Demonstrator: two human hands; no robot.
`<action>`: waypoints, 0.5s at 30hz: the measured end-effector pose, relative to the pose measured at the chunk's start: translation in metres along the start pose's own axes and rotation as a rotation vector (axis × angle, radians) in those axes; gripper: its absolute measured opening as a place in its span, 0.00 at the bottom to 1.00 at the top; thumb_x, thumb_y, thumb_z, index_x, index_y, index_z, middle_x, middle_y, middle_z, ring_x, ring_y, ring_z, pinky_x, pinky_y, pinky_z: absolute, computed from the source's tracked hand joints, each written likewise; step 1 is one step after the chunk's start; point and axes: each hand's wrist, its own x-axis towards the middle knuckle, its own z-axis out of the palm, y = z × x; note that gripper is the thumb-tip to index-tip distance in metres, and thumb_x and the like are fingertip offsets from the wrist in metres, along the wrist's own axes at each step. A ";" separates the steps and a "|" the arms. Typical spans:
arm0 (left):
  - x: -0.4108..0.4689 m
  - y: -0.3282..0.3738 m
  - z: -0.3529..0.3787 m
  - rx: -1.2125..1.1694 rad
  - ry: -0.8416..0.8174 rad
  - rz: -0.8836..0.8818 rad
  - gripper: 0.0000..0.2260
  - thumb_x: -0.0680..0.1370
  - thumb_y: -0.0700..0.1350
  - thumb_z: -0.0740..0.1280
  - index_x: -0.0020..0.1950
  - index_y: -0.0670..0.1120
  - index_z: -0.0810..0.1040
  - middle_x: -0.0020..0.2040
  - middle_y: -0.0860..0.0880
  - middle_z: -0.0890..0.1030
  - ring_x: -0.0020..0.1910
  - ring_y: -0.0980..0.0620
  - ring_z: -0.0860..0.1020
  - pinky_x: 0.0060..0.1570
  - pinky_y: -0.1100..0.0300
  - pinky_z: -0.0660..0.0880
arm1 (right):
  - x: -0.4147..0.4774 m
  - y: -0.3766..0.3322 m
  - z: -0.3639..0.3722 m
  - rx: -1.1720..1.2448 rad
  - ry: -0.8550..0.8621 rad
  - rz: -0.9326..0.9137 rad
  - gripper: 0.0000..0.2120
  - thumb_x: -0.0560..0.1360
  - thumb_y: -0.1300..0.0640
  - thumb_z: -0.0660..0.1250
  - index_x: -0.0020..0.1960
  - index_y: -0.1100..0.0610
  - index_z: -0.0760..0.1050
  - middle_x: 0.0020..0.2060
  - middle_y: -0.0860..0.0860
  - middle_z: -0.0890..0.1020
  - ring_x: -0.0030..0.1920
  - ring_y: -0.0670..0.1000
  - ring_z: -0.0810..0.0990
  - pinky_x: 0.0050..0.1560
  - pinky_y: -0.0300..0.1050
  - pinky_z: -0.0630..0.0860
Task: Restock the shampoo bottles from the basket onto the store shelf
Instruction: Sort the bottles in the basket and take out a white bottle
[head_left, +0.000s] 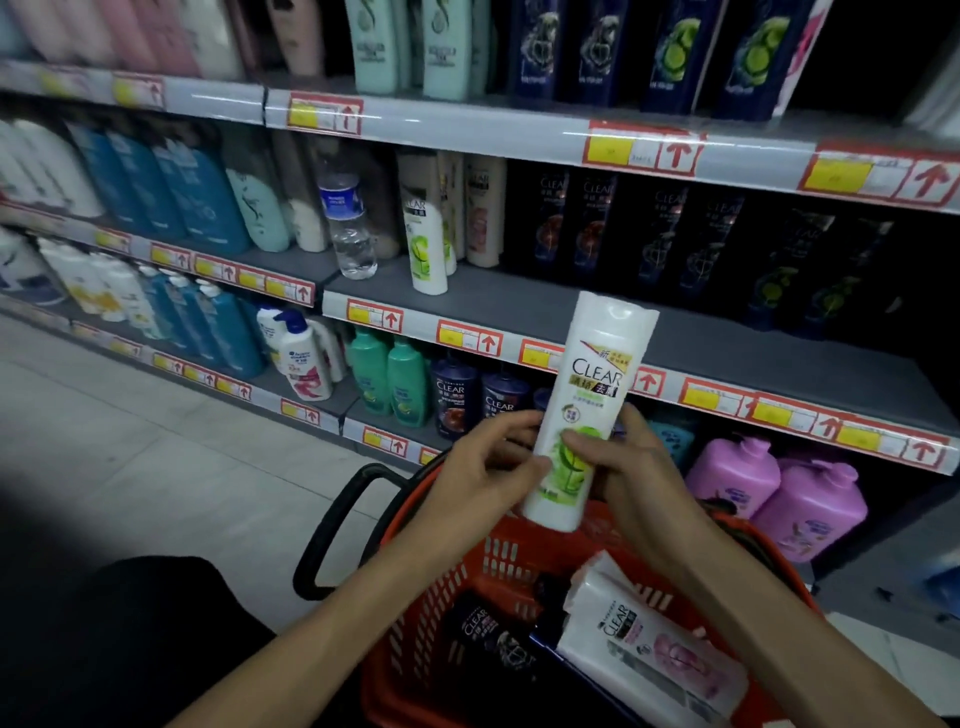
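A white Clear shampoo bottle with a green label (589, 395) stands upright in front of me, above the orange basket (441, 587). My left hand (488, 467) grips its lower left side and my right hand (618, 467) grips its lower right side. In the basket lie a white bottle with a pink label (649, 649) and a dark Clear bottle (493, 634). On the middle shelf (571, 306) stands a matching white and green bottle (428, 244) beside a bare stretch of shelf.
A clear water bottle (349, 228) stands on the middle shelf left of the white bottle. Dark Clear bottles (670, 234) fill the shelf's back right. Purple pump bottles (779, 493) sit on the low shelf beside the basket. The basket's black handle (332, 525) sticks out left over the floor.
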 end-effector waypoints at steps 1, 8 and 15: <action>-0.001 -0.002 -0.006 0.020 0.030 0.015 0.18 0.78 0.42 0.73 0.68 0.51 0.79 0.56 0.49 0.82 0.55 0.52 0.82 0.55 0.60 0.80 | 0.002 -0.001 0.005 -0.039 -0.009 -0.028 0.26 0.71 0.65 0.74 0.67 0.56 0.74 0.59 0.55 0.85 0.59 0.59 0.84 0.61 0.62 0.78; 0.020 -0.005 -0.064 0.134 0.127 0.062 0.20 0.77 0.43 0.76 0.68 0.52 0.79 0.54 0.53 0.83 0.53 0.57 0.81 0.52 0.64 0.79 | 0.047 -0.007 0.063 -0.192 -0.056 -0.192 0.23 0.72 0.64 0.76 0.65 0.55 0.77 0.54 0.52 0.87 0.55 0.53 0.86 0.58 0.58 0.82; 0.087 -0.013 -0.127 0.208 0.292 0.093 0.18 0.77 0.41 0.75 0.66 0.50 0.80 0.57 0.53 0.83 0.53 0.57 0.81 0.56 0.56 0.81 | 0.117 -0.003 0.124 -0.329 -0.041 -0.355 0.23 0.70 0.65 0.79 0.63 0.55 0.81 0.52 0.48 0.87 0.54 0.50 0.86 0.56 0.51 0.83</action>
